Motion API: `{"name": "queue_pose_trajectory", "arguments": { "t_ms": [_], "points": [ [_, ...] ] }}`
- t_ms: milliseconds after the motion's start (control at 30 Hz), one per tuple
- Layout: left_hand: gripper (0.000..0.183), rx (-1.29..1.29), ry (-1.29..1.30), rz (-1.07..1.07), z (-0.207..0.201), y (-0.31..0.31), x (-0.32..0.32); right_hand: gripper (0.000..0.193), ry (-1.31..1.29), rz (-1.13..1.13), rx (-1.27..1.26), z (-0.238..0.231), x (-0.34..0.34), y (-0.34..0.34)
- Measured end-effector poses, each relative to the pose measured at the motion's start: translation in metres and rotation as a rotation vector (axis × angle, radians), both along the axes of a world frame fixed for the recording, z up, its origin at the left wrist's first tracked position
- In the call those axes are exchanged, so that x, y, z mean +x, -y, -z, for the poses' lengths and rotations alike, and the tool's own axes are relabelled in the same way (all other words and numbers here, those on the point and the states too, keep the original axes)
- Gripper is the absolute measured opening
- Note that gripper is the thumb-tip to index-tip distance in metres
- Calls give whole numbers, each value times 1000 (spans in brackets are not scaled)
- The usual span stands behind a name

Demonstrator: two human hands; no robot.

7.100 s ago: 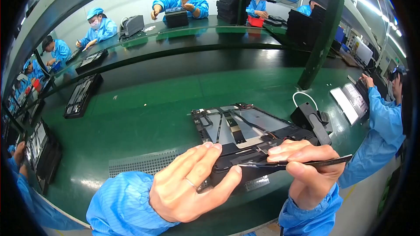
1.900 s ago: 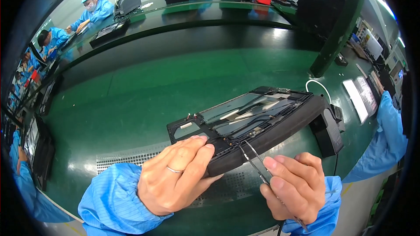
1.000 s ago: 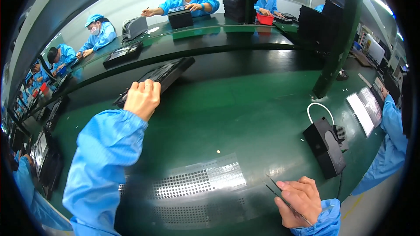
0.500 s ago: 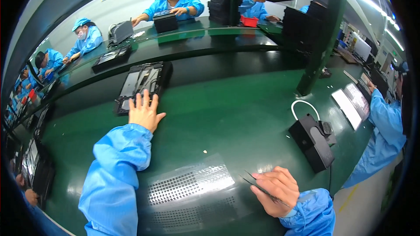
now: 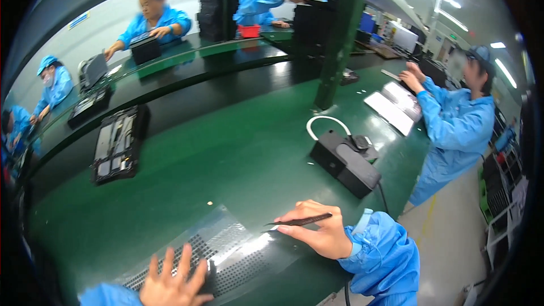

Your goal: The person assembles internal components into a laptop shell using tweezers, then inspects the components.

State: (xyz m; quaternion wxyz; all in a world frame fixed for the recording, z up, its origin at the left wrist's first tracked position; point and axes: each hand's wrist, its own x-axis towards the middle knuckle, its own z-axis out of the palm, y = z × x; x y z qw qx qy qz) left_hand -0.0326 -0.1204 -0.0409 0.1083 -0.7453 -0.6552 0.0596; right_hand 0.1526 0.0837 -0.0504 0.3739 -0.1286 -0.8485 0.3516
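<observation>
My right hand point(image 5: 317, 229) grips dark tweezers point(image 5: 306, 220) in a pen-like hold, their tips pointing left over the right end of a clear sheet point(image 5: 221, 220). Rows of small black pieces cover much of that sheet. My left hand point(image 5: 177, 283) is spread open at the sheet's near left part, fingers stretched out and holding nothing. Whether its fingertips press on the sheet, I cannot tell. Farther off at the left, apart from both hands, lies an opened electronic device point(image 5: 116, 141) in a black tray, its inner parts showing.
A black box-shaped unit point(image 5: 345, 164) with a white looped tube point(image 5: 327, 118) stands right of centre. Behind it rises a green post point(image 5: 340, 45). At the right, a co-worker point(image 5: 453, 119) stands by a bright white panel point(image 5: 391, 110). Other people work across the bench.
My left hand has left the device in the tray and come down to the sheet. The tweezers in my right hand now lie flatter over the sheet's end. The view has swung right.
</observation>
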Motion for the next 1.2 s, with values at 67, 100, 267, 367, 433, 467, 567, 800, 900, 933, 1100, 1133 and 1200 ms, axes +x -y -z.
{"name": "queue_pose_trajectory", "arguments": {
  "t_ms": [67, 100, 267, 367, 433, 467, 567, 800, 900, 933, 1100, 1133, 1200],
  "points": [
    [68, -119, 270, -177, 22, 17, 10, 12, -8, -55, -115, -2, -13, -7],
    [67, -95, 270, -207, 29, 23, 13, 11, -18, -115, -227, -4, -22, -10],
    [64, -29, 301, -407, 42, 56, 21, 13, 140, -432, -449, -23, -87, -23],
    [61, -38, 349, -535, 45, 74, 30, 9, 180, -686, -711, -10, -143, -7],
    [60, -58, 375, -603, 46, 81, 38, 6, 147, -757, -898, 9, -173, 17],
    [60, -60, 374, -601, 46, 84, 41, 6, 162, -784, -985, 21, -184, 28],
    [61, -100, 396, -625, 50, 95, 47, 8, 205, -792, -1136, 53, -203, 62],
    [62, -69, 350, -542, 45, 97, 53, 11, 278, -770, -1224, 72, -190, 74],
    [63, -17, 349, -528, 48, 101, 54, 10, 247, -805, -1211, 71, -190, 78],
    [63, -16, 357, -525, 50, 102, 53, 10, 245, -811, -1202, 72, -191, 79],
    [68, -60, 320, -567, 48, 100, 56, 10, 238, -821, -1164, 66, -191, 80],
    [68, -53, 314, -568, 47, 101, 57, 10, 233, -825, -1162, 65, -191, 80],
    [68, -55, 312, -572, 46, 101, 57, 10, 230, -830, -1161, 64, -191, 81]
  ]
}}
